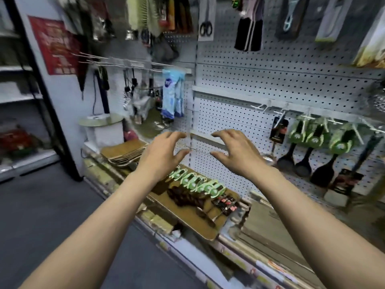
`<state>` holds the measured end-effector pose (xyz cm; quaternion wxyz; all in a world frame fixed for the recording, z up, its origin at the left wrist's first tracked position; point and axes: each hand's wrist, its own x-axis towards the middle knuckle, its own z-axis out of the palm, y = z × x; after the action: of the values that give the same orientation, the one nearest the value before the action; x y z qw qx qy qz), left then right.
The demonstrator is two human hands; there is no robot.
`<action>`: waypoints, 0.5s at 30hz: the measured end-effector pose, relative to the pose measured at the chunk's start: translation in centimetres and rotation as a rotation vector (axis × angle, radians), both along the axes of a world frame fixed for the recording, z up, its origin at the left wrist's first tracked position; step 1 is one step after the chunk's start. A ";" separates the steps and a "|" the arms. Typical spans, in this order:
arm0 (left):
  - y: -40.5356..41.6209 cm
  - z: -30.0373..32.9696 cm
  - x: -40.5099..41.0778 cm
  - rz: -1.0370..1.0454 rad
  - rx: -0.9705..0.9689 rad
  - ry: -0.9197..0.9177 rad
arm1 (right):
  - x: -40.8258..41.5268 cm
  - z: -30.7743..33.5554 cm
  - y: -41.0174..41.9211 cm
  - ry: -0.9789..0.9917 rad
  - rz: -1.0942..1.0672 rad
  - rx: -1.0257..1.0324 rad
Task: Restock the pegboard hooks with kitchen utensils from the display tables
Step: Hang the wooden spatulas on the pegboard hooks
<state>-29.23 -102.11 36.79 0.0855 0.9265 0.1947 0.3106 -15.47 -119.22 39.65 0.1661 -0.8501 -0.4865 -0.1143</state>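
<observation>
Both my arms reach forward over a display shelf. My left hand (164,155) and my right hand (235,153) hover in the air, fingers loosely curved, holding nothing. Below them a brown tray (200,224) carries several black utensils with green card labels (198,182) and some with red labels (225,202). On the white pegboard (239,80) to the right, black spatulas with green labels (312,140) hang from metal hooks (277,110).
A second brown tray with metal cutlery (125,154) lies to the left, next to a white container with a lid (102,128). Blue packaged gloves (173,92) hang from a rail. Scissors (206,28) and other packs hang higher up. Grey floor lies to the left.
</observation>
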 end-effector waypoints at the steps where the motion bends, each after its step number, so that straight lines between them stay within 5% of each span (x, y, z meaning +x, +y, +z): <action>1: 2.0 -0.1 -0.8 0.011 0.008 0.007 | -0.8 0.1 2.1 0.026 0.017 0.009; 15: 26.9 -0.8 -3.7 0.090 -0.029 0.002 | -2.2 -0.3 28.6 0.063 0.125 0.015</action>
<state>-32.91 -75.21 36.03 0.0845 0.9157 0.2408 0.3105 -17.66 -90.59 39.31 0.1943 -0.8199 -0.5324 -0.0806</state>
